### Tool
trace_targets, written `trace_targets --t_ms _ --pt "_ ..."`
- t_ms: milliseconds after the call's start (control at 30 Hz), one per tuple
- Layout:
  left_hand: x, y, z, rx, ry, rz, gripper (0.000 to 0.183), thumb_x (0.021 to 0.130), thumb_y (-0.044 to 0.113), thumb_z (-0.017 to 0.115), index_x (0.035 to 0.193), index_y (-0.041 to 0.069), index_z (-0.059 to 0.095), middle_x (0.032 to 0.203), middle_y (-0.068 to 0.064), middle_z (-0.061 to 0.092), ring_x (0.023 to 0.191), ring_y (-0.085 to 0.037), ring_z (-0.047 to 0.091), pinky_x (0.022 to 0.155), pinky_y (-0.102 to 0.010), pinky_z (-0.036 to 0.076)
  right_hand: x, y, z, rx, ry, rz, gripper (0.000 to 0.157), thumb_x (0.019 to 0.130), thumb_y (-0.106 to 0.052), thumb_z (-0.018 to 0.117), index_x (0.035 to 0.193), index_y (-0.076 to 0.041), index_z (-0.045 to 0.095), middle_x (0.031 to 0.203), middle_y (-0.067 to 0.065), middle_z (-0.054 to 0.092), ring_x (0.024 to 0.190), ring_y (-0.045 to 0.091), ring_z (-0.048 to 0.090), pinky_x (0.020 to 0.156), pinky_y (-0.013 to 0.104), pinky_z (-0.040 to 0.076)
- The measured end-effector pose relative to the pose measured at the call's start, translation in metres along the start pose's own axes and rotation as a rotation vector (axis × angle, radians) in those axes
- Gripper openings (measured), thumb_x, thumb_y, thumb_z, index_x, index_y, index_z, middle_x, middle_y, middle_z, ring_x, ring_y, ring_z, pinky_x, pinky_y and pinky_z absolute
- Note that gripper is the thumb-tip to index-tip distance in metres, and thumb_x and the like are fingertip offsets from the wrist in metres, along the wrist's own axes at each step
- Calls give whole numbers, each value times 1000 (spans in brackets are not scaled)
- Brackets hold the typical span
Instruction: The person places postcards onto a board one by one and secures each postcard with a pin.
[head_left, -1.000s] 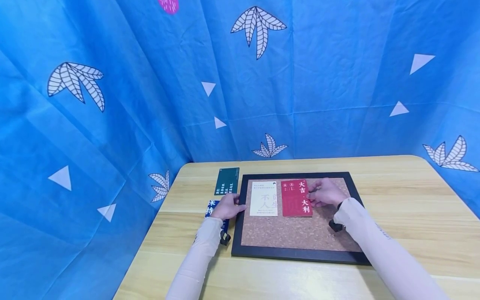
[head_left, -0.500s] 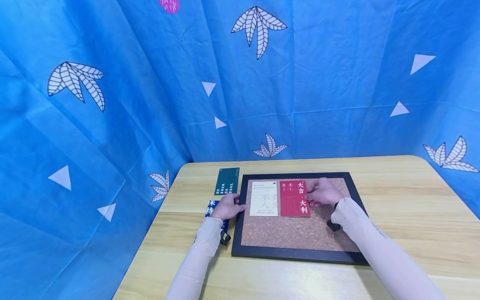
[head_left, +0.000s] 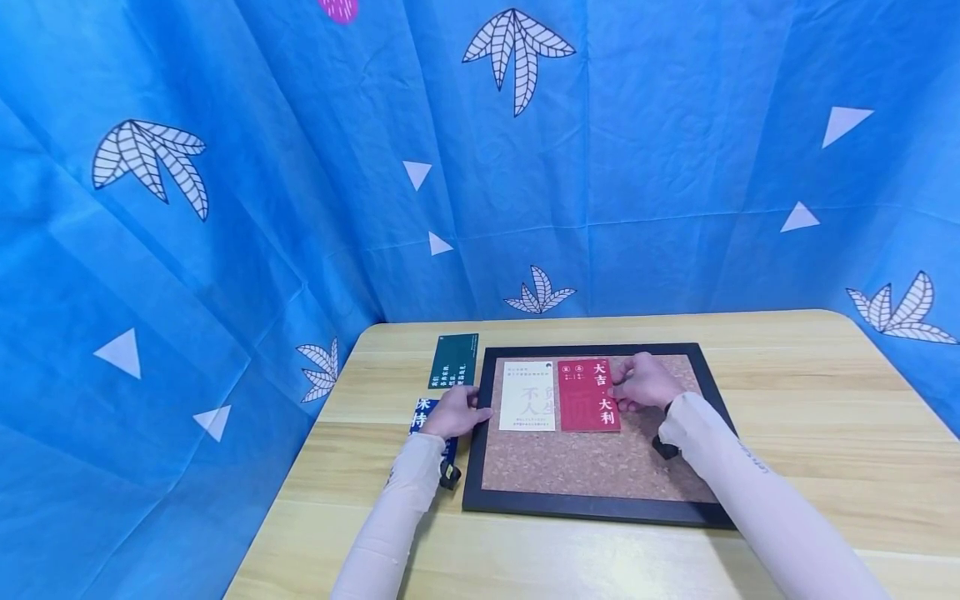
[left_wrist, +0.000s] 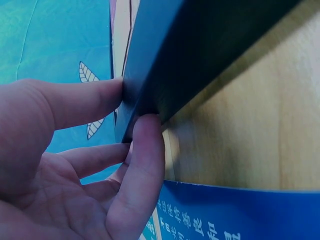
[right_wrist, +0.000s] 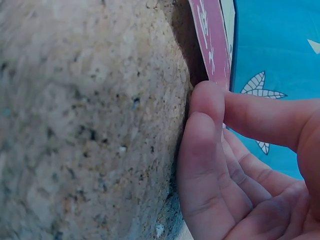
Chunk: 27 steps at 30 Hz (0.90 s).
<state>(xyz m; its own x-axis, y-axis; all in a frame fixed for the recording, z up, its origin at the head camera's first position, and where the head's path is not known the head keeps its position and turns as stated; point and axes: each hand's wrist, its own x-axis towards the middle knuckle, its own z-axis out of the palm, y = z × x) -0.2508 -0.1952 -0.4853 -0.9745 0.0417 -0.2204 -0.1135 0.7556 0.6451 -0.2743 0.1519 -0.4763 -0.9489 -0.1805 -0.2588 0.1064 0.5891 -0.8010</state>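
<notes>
A cork board [head_left: 585, 471] in a black frame lies on the table. My left hand [head_left: 453, 412] pinches its left edge; the left wrist view shows the thumb on one face of the frame [left_wrist: 170, 45] and a finger [left_wrist: 147, 145] against the other. Towards the top of the cork lies a red card [head_left: 588, 400] with white characters. My right hand [head_left: 648, 383] pinches that card's right edge between thumb and fingers. In the right wrist view the red card [right_wrist: 212, 40] stands slightly off the cork [right_wrist: 100, 120] at the fingertips. A cream card [head_left: 527, 396] lies just left of it.
Left of the board a dark green card [head_left: 454, 358] lies on the wooden table [head_left: 825, 408]. A blue card [head_left: 424, 412] lies nearer, partly under the left hand and wrist. Blue curtain [head_left: 660, 167] hangs behind the table and along its left side.
My right hand has shifted a little to the left with the red card, whose left edge is now closer to the cream card. The left hand has stayed on the frame.
</notes>
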Motion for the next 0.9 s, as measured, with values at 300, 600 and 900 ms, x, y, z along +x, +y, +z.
trace_targets --t_ms 300,600,900 --pt "-2 2 -1 -3 3 -7 64 95 25 75 148 -2 52 133 -19 65 116 -28 62 107 -49 52 1 -4 2 -22 10 -9 15 92 -2 71 102 8 64 75 12 72 59 14 68 56 27 56" --pt "-3 3 0 9 9 2 63 96 25 75 147 -4 52 133 -20 66 115 -28 63 104 -48 54 2 -9 2 -76 -2 19 11 92 -1 71 94 5 63 73 11 73 58 14 68 56 28 58" --pt "-4 3 0 7 7 8 63 96 24 75 147 -4 52 134 -21 66 117 -29 64 105 -49 54 3 -18 -1 -143 -29 40 18 90 0 73 77 1 61 64 10 69 55 16 67 55 29 58"
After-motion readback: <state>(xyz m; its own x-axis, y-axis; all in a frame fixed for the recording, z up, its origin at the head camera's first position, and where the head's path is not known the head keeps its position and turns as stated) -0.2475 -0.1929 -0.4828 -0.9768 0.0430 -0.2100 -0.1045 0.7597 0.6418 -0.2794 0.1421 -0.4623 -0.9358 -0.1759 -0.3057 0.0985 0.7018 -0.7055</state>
